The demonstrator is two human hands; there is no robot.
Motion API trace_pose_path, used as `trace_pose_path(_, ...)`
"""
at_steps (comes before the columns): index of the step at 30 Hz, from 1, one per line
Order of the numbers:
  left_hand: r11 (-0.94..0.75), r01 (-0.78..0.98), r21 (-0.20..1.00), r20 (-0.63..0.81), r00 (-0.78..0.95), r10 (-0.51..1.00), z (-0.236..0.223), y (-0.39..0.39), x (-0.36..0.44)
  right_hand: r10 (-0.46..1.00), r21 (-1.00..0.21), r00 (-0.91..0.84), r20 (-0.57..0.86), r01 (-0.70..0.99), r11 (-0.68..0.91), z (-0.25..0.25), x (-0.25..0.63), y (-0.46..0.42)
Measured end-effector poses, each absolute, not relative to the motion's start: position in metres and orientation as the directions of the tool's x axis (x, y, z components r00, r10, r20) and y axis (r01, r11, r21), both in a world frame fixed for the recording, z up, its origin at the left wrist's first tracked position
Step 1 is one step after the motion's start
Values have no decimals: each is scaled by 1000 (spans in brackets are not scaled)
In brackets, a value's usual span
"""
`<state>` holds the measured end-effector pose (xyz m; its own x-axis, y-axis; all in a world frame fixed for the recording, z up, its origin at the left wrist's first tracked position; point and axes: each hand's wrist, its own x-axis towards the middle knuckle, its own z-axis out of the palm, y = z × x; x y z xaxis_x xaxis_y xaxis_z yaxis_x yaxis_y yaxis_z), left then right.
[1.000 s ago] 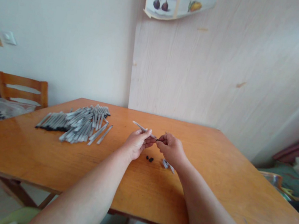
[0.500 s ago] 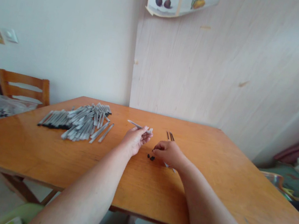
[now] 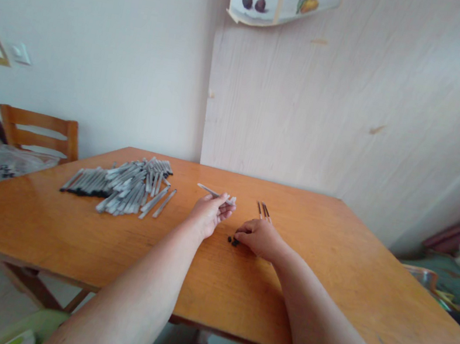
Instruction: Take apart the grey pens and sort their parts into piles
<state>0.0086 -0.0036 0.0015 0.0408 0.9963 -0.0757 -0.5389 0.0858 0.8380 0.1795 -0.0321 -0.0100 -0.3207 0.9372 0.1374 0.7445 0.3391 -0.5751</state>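
Observation:
My left hand (image 3: 208, 214) is closed around a slim, pale, pen-like stick (image 3: 207, 189), held slanting above the table with its far end pointing left. To its right, my right hand (image 3: 262, 239) is low over the tabletop, thumb and fingertips pinched at a few small black pieces (image 3: 230, 239). One black bit shows at those fingertips. Several thin, dark-tipped sticks (image 3: 266, 210) lie partly beneath and beyond the right hand, which hides their near parts.
A large heap of greyish, wrapped-looking sticks (image 3: 134, 185), some with black ends, covers the table's left part. The wooden table (image 3: 326, 284) meets a wall behind. A wooden chair (image 3: 41, 130) with a plastic bag (image 3: 18, 161) stands at left.
My right hand has lowered slightly onto the small black pieces, its fingertips now among them. The left hand keeps the stick in nearly the same place. The view has shifted slightly.

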Motion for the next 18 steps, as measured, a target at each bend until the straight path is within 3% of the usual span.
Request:
trace_pose_path(9,98,-536,839,-79,59,995,2,-6,9,946,-556,-228,232,767,321,-6,179,-30)
trace_pose_path(13,127,-501,856,-84,107,991,3,-9,11,927,-598,-97,362,739,311,2,177,-31)
trace_pose_path(18,165,-475,865,-96,166,981,2,-11,15,916,-662,-25,401,684,308,8,174,-36)
